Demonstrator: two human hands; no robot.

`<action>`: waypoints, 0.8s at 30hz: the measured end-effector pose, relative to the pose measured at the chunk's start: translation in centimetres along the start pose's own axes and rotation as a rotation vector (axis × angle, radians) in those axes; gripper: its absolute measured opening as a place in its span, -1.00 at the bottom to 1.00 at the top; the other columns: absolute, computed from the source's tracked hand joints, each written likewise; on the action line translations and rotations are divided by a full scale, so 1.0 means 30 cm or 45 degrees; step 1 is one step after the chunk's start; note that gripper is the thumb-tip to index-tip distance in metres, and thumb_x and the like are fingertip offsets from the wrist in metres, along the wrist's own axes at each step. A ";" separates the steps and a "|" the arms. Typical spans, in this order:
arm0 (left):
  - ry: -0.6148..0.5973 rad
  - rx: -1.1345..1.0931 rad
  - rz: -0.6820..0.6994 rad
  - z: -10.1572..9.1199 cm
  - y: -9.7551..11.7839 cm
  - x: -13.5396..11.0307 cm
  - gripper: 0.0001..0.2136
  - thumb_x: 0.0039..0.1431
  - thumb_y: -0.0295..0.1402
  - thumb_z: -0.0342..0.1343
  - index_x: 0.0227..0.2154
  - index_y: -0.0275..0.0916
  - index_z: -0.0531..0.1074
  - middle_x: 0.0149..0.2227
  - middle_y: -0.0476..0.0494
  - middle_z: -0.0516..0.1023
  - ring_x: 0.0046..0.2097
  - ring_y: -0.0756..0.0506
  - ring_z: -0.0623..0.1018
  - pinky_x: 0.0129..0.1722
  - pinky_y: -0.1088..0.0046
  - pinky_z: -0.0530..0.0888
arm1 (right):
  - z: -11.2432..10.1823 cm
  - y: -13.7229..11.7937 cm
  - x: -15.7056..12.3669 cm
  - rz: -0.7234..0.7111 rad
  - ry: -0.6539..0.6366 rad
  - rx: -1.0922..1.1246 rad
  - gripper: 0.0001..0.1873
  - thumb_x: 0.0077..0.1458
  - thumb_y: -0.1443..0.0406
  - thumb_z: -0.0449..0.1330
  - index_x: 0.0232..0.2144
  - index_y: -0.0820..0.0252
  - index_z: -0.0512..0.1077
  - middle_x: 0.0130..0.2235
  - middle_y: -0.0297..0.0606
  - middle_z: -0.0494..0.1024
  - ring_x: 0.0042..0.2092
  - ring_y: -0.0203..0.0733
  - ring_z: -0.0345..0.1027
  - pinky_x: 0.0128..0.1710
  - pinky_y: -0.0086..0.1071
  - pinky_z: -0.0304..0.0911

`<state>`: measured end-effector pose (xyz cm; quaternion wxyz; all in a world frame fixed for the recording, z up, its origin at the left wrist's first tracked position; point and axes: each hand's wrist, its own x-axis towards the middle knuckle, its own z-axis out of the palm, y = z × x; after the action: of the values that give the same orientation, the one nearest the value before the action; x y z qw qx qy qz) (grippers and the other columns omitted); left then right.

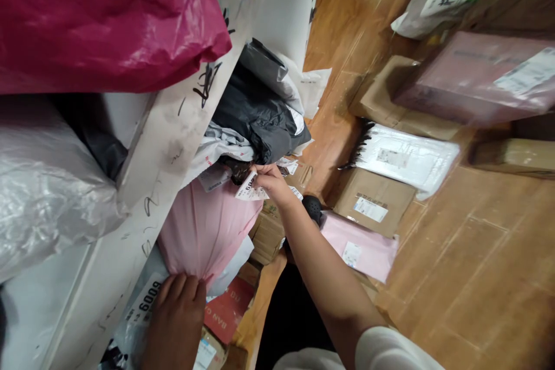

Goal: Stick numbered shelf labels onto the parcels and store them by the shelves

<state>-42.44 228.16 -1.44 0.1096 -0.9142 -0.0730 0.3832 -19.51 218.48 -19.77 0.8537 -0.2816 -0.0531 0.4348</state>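
My right hand (pixel 269 180) reaches in among the parcels on the lower shelf, its fingers pinched on a white paper label (pixel 250 187) printed with black digits. Just above it lies a black plastic mailer bag (pixel 264 113). Below and to the left sits a pink plastic mailer bag (pixel 208 222), bulging out past the shelf edge. My left hand (pixel 180 309) is closed on the lower edge of that pink bag, its knuckles toward me and the fingertips hidden. Beside the left hand, a clear bag carries a printed label (pixel 147 298) reading 6009.
The white shelf board (pixel 169 144), scrawled with marker, slants across the left. A magenta bag (pixel 108 17) and a silvery bag (pixel 47 185) rest above it. On the wooden floor (pixel 472 248) lie cardboard boxes (pixel 375 199), a white mailer (pixel 403 156) and a pink-wrapped box (pixel 472 75).
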 end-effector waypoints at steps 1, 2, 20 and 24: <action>-0.011 -0.009 -0.002 0.000 -0.001 0.001 -0.64 0.06 -0.69 0.03 -0.22 -0.20 0.60 -0.28 -0.16 0.55 -0.14 -0.21 0.44 0.05 0.14 0.25 | -0.001 0.002 0.002 -0.007 -0.005 -0.010 -0.95 -0.36 0.35 0.14 -0.74 0.20 0.35 -0.66 -0.45 0.25 -0.57 -0.38 0.06 -0.51 -0.48 0.05; -0.019 -0.014 -0.004 -0.001 -0.002 0.003 -0.65 0.07 -0.69 0.03 -0.23 -0.20 0.60 -0.28 -0.16 0.55 -0.14 -0.21 0.44 0.05 0.14 0.25 | -0.003 0.004 0.003 -0.012 -0.007 -0.024 -0.95 -0.36 0.35 0.14 -0.75 0.20 0.35 -0.66 -0.45 0.25 -0.57 -0.38 0.06 -0.52 -0.48 0.05; 0.314 -0.171 0.199 -0.022 -0.046 -0.006 -0.70 0.10 -0.61 0.14 -0.17 -0.13 0.59 -0.25 -0.13 0.56 -0.11 -0.22 0.44 0.01 0.19 0.30 | 0.083 0.047 -0.101 0.097 -0.029 -0.396 -0.68 -0.09 0.10 0.33 -0.47 0.28 0.53 -0.53 -0.38 0.46 -0.46 -0.34 0.23 -0.38 -0.43 0.16; 0.346 -0.263 0.179 -0.045 -0.057 -0.024 -0.74 0.14 -0.57 0.12 -0.20 -0.12 0.59 -0.31 -0.12 0.53 -0.16 -0.21 0.44 -0.10 0.23 0.34 | 0.158 0.046 -0.197 0.251 0.057 -0.369 -0.60 -0.13 0.02 0.36 -0.51 0.29 0.53 -0.59 -0.43 0.41 -0.55 -0.43 0.10 -0.51 -0.48 0.02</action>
<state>-42.06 229.46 0.41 -0.0030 -0.9668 -0.0323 0.2535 -25.72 216.63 -15.62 0.7585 -0.4150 -0.0682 0.4978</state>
